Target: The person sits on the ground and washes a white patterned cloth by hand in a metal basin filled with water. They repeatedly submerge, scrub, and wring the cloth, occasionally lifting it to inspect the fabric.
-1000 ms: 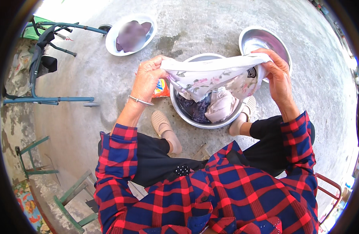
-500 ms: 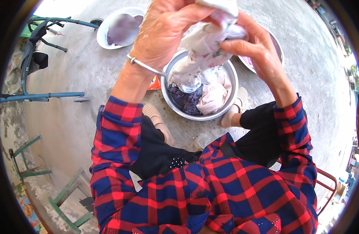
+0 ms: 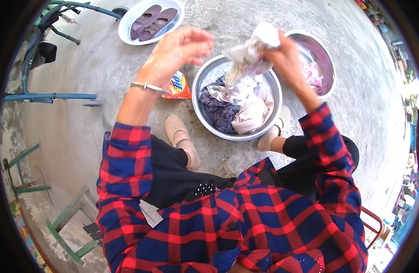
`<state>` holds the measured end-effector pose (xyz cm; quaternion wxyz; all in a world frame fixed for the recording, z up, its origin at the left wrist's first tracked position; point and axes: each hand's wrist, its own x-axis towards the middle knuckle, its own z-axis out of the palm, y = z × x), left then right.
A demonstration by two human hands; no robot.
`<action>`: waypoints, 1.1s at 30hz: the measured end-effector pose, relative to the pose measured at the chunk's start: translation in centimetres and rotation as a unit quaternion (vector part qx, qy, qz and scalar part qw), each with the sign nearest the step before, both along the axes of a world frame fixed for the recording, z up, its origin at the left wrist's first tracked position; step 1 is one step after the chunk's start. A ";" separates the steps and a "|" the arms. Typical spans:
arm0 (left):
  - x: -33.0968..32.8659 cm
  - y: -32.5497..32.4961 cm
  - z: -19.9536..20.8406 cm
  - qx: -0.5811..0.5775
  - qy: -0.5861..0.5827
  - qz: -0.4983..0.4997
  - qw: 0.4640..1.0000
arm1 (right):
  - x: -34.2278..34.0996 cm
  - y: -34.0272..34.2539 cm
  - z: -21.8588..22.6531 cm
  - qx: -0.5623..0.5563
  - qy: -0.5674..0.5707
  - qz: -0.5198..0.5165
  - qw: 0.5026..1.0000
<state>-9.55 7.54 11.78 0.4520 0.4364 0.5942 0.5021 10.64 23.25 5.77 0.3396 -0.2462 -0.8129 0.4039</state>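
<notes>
A white floral cloth (image 3: 249, 52) hangs bunched from my right hand (image 3: 284, 57), whose fingers close around its upper end. Its lower end trails down to the metal basin (image 3: 239, 136) between my feet. My left hand (image 3: 182, 49) is raised to the left of the cloth, apart from it, with its fingers loosely spread and somewhat blurred. In the basin lie a dark purple patterned cloth (image 3: 220, 116), a pale pink cloth (image 3: 251, 114) and more white floral fabric (image 3: 234, 93), all looking wet, with water around them.
An orange detergent bag (image 3: 178, 87) stands left of the basin. Farther off, a white tub (image 3: 150, 41) holds purple shoes (image 3: 159, 23). At right, another metal basin (image 3: 328, 68) contains pink cloth (image 3: 312, 74). A blue wheeled frame (image 3: 59, 97) and green wooden frames (image 3: 63, 218) are at left.
My left hand has let go of the floral cloth and moved left and down. My right hand keeps the cloth, now lower. The detergent bag and the shoes show more fully.
</notes>
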 end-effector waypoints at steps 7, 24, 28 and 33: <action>2.4 1.2 -16.5 -0.098 0.361 -0.145 0.916 | 2.3 1.4 -19.9 -0.027 -0.284 -0.028 0.958; 6.3 7.4 -31.1 -0.172 0.375 -0.280 0.867 | 3.2 0.6 -26.2 0.085 -0.572 0.118 0.807; 5.9 8.0 -31.6 -0.351 0.334 -0.362 0.796 | 2.4 0.5 -26.2 0.081 -0.601 0.180 0.775; 7.5 8.1 -33.6 -0.339 0.471 -0.400 0.709 | 2.7 0.8 -27.4 0.051 -0.504 0.096 0.857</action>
